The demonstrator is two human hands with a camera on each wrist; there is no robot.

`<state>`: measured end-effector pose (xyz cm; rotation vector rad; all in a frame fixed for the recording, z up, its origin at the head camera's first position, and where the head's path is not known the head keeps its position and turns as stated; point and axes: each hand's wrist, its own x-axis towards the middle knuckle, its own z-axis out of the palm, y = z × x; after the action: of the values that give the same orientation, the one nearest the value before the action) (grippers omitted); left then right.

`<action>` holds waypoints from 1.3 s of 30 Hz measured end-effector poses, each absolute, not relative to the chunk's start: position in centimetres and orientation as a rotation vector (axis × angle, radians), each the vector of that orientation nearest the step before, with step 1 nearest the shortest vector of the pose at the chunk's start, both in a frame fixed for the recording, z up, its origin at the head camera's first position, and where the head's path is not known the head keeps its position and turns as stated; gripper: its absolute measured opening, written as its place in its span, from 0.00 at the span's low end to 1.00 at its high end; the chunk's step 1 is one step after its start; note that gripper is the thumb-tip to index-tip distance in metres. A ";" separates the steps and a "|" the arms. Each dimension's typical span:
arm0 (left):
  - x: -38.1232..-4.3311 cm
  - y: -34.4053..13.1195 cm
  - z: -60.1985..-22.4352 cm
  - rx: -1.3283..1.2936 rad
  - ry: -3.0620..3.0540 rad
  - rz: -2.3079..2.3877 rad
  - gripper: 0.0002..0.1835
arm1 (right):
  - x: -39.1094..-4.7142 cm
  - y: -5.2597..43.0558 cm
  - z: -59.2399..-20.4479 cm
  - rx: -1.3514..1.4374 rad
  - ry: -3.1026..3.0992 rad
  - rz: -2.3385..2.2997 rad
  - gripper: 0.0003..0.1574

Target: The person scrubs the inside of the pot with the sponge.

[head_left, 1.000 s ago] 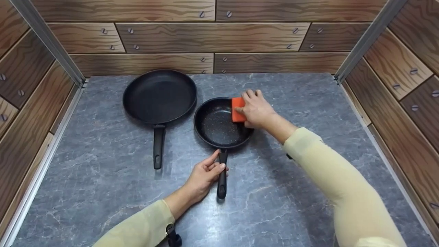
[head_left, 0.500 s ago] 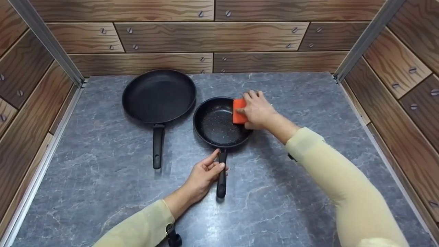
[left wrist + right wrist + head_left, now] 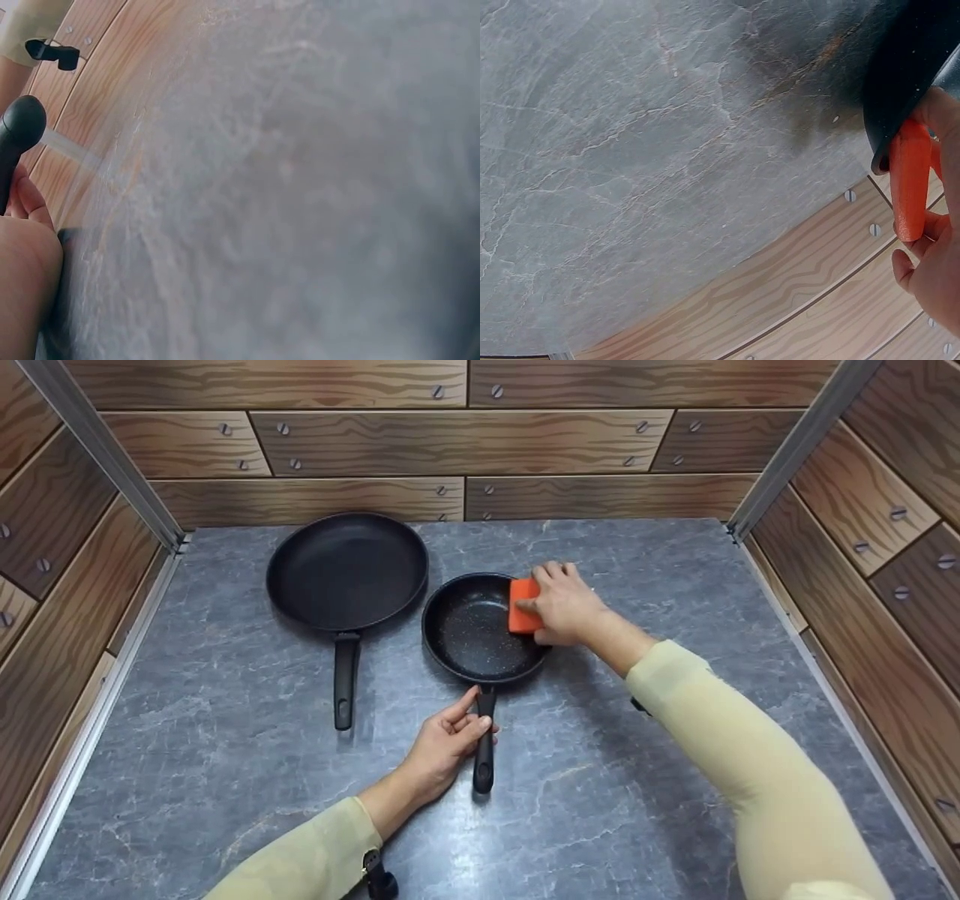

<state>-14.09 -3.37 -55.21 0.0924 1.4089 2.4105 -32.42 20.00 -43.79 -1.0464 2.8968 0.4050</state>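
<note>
Nearest us, our left hand (image 3: 446, 746) pinches the handle (image 3: 484, 765), presumably to steady the small pan (image 3: 476, 641) at its one o'clock. Beyond, our right hand (image 3: 568, 606) grips the orange sponge (image 3: 522, 619), at its nine o'clock, by the pan's two-o'clock rim, likely for pressure. Farther, at ten, lies a large pan (image 3: 347, 570).
</note>
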 end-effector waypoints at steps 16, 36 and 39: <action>-14.1 -3.4 -55.1 0.079 1.417 2.408 0.39 | -31.9 20.1 -43.3 -1.035 2.835 0.398 0.38; -14.0 -3.3 -55.1 0.067 1.407 2.414 0.39 | -30.6 20.3 -43.5 -1.086 2.808 0.273 0.35; -14.0 -3.3 -55.1 0.071 1.414 2.413 0.39 | -30.4 20.3 -43.6 -1.092 2.810 0.256 0.35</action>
<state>-14.04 -3.27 -55.13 0.0712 1.4142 2.4128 -30.42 20.32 -43.56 -1.0918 2.8102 0.2561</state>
